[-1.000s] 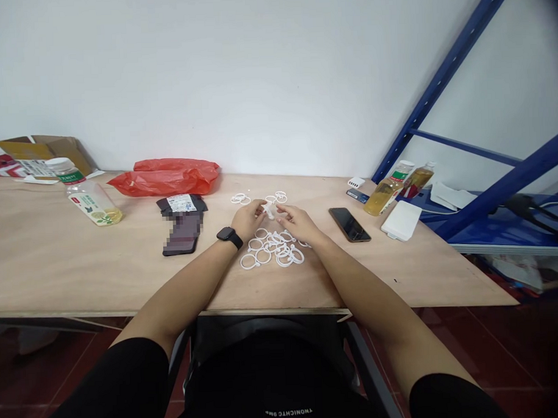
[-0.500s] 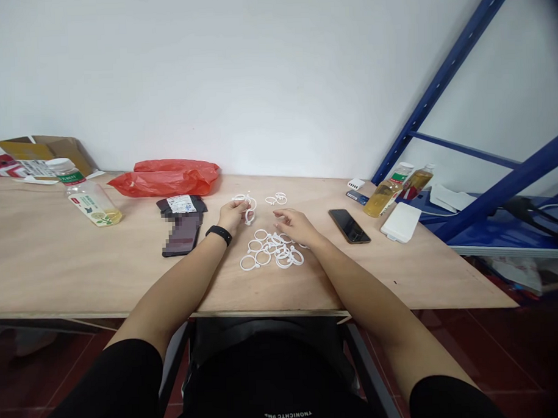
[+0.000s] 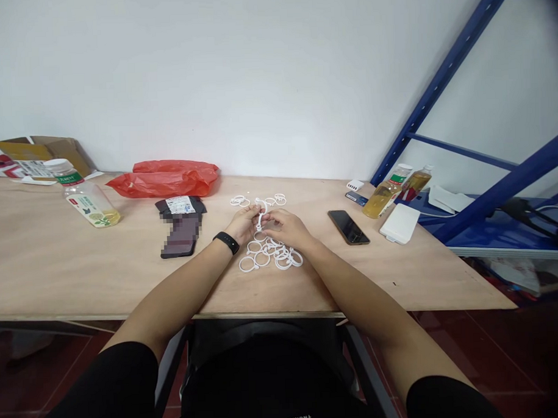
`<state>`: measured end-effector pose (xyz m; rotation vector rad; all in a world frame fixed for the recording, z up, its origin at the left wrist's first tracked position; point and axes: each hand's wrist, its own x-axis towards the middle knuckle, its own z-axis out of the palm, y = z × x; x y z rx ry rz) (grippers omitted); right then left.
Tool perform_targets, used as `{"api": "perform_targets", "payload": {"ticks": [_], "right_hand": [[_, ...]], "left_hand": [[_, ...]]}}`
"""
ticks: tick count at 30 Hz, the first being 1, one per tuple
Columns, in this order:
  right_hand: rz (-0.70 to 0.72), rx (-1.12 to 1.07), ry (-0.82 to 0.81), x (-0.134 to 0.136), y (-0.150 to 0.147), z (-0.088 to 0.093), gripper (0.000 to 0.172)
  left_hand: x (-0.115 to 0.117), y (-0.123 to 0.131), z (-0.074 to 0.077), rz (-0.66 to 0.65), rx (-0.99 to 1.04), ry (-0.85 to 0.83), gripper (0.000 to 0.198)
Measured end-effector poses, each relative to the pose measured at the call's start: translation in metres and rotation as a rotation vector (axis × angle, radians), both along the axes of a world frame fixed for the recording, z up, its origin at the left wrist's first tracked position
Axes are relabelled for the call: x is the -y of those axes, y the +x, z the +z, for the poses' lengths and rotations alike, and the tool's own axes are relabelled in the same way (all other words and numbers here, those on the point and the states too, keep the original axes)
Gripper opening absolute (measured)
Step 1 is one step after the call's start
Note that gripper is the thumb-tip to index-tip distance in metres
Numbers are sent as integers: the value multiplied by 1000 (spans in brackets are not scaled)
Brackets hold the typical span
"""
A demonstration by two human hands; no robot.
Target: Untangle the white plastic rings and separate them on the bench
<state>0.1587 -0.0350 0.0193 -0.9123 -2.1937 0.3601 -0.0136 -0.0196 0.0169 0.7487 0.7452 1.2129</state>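
Observation:
My left hand [image 3: 244, 223], a black watch on its wrist, and my right hand [image 3: 285, 227] meet over the middle of the wooden table [image 3: 56, 265]. Both pinch one white plastic ring [image 3: 260, 219] between their fingertips. Just below them lies a pile of several white rings [image 3: 272, 253]. Farther back on the table lie a few more white rings [image 3: 238, 201] and another small group of rings [image 3: 278, 199].
A dark phone [image 3: 180, 234] with a black packet lies left of my hands, another phone [image 3: 348, 226] and a white power bank [image 3: 399, 222] to the right. A red plastic bag [image 3: 165, 178], bottles [image 3: 87, 198] [image 3: 383, 194], a cardboard box [image 3: 43, 150] and a blue rack [image 3: 478, 147] stand around.
My left hand went back left to the far rings with a ring, then returned to the middle. Both hands now hold one ring together above the pile.

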Motion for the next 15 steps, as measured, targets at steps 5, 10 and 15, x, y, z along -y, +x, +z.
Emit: {"api": "perform_targets", "payload": {"ticks": [5, 10, 15], "right_hand": [[21, 30, 62, -1, 2, 0, 21], [16, 86, 127, 0, 1, 2, 20], [-19, -39, 78, 0, 1, 2, 13]], "left_hand": [[-1, 1, -2, 14, 108, 37, 24], [2, 1, 0, 35, 96, 102, 26], [3, 1, 0, 60, -9, 99, 29]]}}
